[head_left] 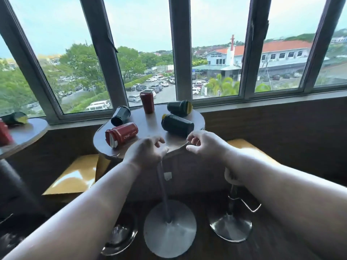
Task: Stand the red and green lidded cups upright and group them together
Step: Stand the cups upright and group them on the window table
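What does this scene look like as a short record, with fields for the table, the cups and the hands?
setting: round table by a window
upright: red cup at the back
lying down: red cup at front left; three dark green cups, back left, back right, front right
left hand: over the table's near edge, fingers loosely curled, holding nothing
right hand: near the front right green cup, holding nothing
task state: cups not yet grouped
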A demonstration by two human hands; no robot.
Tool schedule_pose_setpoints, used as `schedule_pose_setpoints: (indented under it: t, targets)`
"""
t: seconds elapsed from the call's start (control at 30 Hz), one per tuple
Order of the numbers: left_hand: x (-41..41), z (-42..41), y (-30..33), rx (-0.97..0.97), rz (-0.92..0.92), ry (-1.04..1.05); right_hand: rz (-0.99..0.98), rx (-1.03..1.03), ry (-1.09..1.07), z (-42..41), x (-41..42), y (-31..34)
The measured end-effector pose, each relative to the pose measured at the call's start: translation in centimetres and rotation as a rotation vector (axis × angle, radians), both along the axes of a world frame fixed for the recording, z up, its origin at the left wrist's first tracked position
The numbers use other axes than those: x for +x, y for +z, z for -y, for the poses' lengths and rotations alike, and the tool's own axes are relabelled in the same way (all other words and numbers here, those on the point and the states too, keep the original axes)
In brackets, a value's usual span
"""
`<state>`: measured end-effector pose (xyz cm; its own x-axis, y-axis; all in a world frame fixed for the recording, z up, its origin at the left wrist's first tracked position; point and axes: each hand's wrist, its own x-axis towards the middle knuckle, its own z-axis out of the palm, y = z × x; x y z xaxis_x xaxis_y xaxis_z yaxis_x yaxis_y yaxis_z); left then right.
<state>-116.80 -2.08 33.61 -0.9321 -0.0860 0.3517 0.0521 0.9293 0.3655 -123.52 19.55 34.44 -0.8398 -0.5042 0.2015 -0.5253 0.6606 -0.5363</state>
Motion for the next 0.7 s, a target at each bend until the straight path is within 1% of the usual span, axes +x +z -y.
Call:
schedule_pose_setpoints:
  t: [0.2,0.27,0.37,0.53,0.6,0.7]
  targets:
    - [-8.5,1.0,1.4,0.003,-0.067,0.106,-0.038,-0.022,0.068,1.7,-10.8,2.2]
    - [-10.8,1.6,1.6,0.021,-0.079,0.143,-0.065,-0.025,0.084,2.3,-13.8,2.6]
    - [-13.8,2.7,1.8,0.043,-0.087,0.186,-0.053,-0.008,0.107,3.7,-17.5,2.9]
    - [-18.0,5.5,1.1,0.078,-0.021,0.195,-0.01,0.033,0.105,6.8,-22.7,1.4]
    - [-19.7,6.4,0.5,0.092,0.02,0.171,0.037,0.04,0.109,8.1,-24.1,0.8]
    - [-22.1,7.6,-0.2,0.132,0.072,0.117,0.131,0.043,0.059,9.7,-25.7,0.0]
